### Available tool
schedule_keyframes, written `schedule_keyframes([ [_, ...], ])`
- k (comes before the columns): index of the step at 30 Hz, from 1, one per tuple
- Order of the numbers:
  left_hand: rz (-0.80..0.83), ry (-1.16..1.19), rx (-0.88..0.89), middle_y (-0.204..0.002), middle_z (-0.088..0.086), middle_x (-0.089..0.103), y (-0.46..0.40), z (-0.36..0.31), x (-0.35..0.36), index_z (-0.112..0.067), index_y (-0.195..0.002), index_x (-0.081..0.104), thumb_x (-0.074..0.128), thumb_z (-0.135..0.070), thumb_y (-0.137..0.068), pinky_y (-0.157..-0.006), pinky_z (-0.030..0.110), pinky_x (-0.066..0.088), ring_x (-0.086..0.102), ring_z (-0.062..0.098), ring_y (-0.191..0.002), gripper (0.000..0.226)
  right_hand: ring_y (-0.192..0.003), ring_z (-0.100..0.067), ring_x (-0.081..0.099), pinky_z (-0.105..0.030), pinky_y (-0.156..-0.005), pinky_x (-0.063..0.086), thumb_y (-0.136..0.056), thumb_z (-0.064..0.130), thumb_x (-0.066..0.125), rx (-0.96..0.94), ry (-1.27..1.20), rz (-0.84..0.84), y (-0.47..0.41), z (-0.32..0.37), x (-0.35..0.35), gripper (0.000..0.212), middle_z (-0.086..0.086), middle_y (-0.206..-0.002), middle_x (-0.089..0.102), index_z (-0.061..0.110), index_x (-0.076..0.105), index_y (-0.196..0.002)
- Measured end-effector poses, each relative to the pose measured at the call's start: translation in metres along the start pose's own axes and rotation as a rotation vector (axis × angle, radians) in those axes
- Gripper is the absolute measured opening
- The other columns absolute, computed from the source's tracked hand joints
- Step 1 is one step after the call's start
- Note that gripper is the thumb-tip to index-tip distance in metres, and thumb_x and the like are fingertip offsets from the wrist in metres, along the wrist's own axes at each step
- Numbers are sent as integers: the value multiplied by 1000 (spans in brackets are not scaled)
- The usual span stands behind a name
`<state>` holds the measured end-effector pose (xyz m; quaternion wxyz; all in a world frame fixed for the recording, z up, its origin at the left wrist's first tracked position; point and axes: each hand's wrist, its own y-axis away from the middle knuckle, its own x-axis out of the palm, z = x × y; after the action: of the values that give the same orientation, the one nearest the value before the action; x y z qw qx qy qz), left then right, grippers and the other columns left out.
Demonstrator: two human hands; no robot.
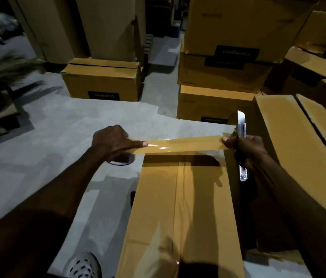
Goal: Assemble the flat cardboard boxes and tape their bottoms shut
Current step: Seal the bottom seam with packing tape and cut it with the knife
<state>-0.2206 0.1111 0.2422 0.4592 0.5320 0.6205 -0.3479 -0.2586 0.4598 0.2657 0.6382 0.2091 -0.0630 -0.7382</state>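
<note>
Above the far end of the near box [182,207], the left hand [112,142] grips the tape roll [121,159] while the right hand [244,146] pinches the stretched tape strip [184,145] and holds a cutter [241,141].

Dim, hard shadows, tape glare, blurred and warped edges.

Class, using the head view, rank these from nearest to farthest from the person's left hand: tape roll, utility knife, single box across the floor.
From the left hand:
1. Tape roll, directly under it.
2. Utility knife, in the right hand.
3. Single box, far across the floor.
</note>
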Motion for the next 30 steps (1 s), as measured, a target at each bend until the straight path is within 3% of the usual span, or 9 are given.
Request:
schedule_keyframes([
  [2, -1, -152, -34, -53, 2, 58, -10, 6, 7, -15, -50, 54, 47, -92, -61, -59, 27, 38, 58, 17, -57, 78, -50, -12, 40, -20, -35, 34, -81, 6, 76, 9, 4, 6, -13, -6, 2, 13, -9, -72, 54, 4, 63, -82],
  [5, 18, -147, 12, -62, 2, 61, -24, 9, 14, -15, -58, 58, 34, -95, -63, -73, 35, 42, 58, 18, -64, 84, -52, -12, 44, -22, -41, 38, -81, 11, 77, 44, 22, -8, -24, -18, 1, 17, -9, -75, 58, 2, 66, -92],
  [9, 78, -111, 150, -82, -4, 57, -42, 2, 19, -22, -83, 61, 45, -69, -88, -90, 44, 30, 57, 23, -93, 50, -53, -10, 48, -17, -37, 40, -82, 13, 75, 65, 4, -9, -33, -22, -12, 17, -7, -77, 63, 3, 67, -94],
  [15, -65, -226, 77, -60, -5, 54, -46, -3, 38, -17, -63, 62, 48, -82, -74, -92, 42, 31, 52, 18, -74, 67, -40, -10, 37, -15, -28, 27, -84, 10, 74, 58, 87, -12, -32, -27, -9, 15, -5, -59, 50, 4, 62, -78],
  [18, -117, -307, 106, -72, -2, 62, -49, -5, 40, -20, -74, 68, 46, -84, -74, -92, 42, 30, 57, 22, -83, 67, -33, -9, 34, -14, -28, 25, -84, 12, 76, 35, 126, -23, -36, -34, -8, 24, -5, -55, 45, 8, 57, -70],
  [22, -156, -354, 106, -87, 3, 70, -55, -6, 38, -20, -89, 71, 44, -84, -75, -94, 42, 31, 60, 22, -89, 71, -38, -12, 36, -15, -29, 28, -82, 20, 78, 20, 230, -2, -44, -36, -9, 22, -5, -57, 49, 6, 62, -79],
  [24, -149, -380, 99, -84, 2, 69, -58, -8, 40, -22, -86, 71, 42, -85, -74, -94, 42, 31, 61, 22, -89, 71, -36, -9, 37, -16, -29, 30, -83, 20, 77, 12, 253, 10, -47, -38, -11, 20, -4, -60, 52, 5, 63, -83],
  [27, -138, -393, 79, -63, -3, 58, -58, -11, 42, -21, -62, 61, 41, -89, -69, -92, 44, 31, 58, 20, -78, 72, -41, -9, 42, -16, -29, 33, -83, 15, 75, -3, 250, -8, -50, -41, -12, 17, -7, -70, 58, 4, 64, -86],
  [30, -157, -423, 77, -59, -4, 55, -59, -13, 42, -22, -56, 57, 40, -91, -67, -90, 43, 31, 55, 18, -72, 72, -44, -11, 43, -17, -29, 34, -82, 13, 75, 18, 230, -9, -51, -41, -13, 19, -10, -75, 59, 1, 64, -92],
])
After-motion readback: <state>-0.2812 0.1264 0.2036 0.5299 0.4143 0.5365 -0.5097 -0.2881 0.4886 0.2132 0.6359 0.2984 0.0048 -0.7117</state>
